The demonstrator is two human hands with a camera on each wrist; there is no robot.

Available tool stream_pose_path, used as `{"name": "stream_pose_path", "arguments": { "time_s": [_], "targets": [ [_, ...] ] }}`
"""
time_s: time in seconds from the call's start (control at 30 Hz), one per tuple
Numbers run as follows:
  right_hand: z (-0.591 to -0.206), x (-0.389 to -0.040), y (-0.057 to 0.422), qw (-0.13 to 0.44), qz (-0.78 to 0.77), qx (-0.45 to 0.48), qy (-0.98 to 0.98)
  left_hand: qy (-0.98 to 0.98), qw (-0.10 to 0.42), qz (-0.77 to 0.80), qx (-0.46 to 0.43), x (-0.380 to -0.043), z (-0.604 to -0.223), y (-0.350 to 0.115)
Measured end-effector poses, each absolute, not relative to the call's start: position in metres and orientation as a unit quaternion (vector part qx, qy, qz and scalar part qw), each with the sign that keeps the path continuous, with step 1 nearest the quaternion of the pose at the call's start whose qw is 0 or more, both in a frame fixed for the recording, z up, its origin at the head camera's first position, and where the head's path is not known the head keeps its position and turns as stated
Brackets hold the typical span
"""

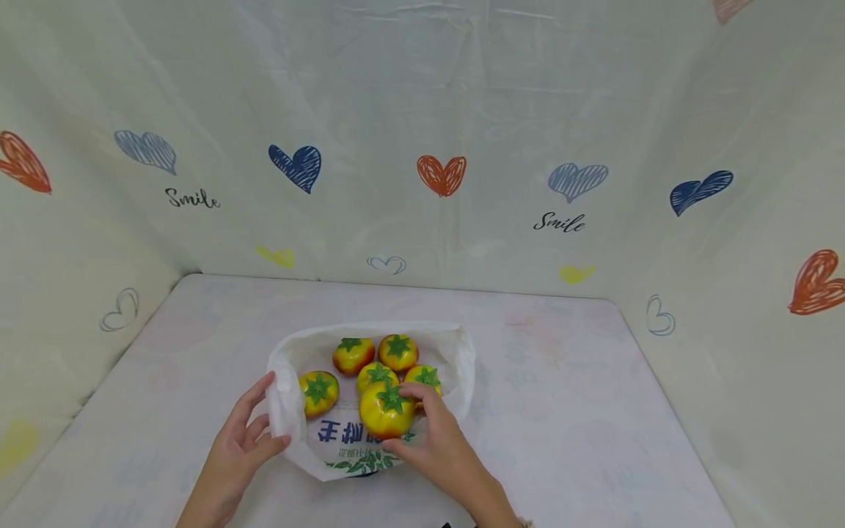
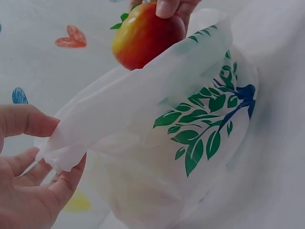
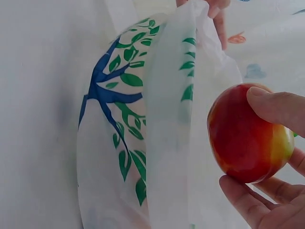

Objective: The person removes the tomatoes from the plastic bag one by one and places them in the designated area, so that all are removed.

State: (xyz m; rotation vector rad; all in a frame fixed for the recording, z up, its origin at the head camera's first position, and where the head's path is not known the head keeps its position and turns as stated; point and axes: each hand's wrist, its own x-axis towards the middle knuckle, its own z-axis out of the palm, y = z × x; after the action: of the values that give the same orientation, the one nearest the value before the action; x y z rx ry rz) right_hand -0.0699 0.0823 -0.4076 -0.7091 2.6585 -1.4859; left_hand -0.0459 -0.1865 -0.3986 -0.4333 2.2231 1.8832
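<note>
A white plastic bag (image 1: 287, 396) with printed green leaves and dark lettering stands with its mouth spread wide. Inside it lie several yellow-and-red tomatoes (image 1: 398, 353), glossy, each with a green star-shaped top. My left hand (image 1: 232, 449) pinches the bag's left rim between thumb and fingers, the plastic bunched there in the left wrist view. My right hand (image 1: 444, 443) grips one tomato (image 1: 383, 415) by its side, over the near part of the bag's mouth. In the right wrist view that tomato (image 3: 243, 136) shows its red underside, with thumb and fingers on opposite sides.
The bag rests on a table with a pale cover (image 1: 561, 381). Behind and on both sides hangs a whitish sheet (image 1: 370, 88) printed with hearts and the word Smile.
</note>
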Motion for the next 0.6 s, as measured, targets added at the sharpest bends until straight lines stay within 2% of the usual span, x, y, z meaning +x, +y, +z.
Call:
{"name": "stream_pose_path", "arguments": {
  "time_s": [0.2,0.4,0.53,0.6],
  "targets": [
    [-0.406,-0.070,0.093,-0.024,-0.485,-0.223,0.845,0.751,0.084,0.640,-0.139,-0.046,-0.404,-0.189],
    [-0.404,-0.070,0.104,-0.049,-0.492,-0.200,0.846,0.743,0.051,0.658,-0.115,-0.049,-0.425,-0.197],
    [-0.404,-0.071,0.113,-0.066,-0.494,-0.183,0.848,0.748,0.051,0.650,-0.120,-0.048,-0.422,-0.197],
    [-0.403,-0.072,0.117,-0.074,-0.492,-0.179,0.849,0.757,0.070,0.636,-0.133,-0.047,-0.412,-0.194]
  ]
}}
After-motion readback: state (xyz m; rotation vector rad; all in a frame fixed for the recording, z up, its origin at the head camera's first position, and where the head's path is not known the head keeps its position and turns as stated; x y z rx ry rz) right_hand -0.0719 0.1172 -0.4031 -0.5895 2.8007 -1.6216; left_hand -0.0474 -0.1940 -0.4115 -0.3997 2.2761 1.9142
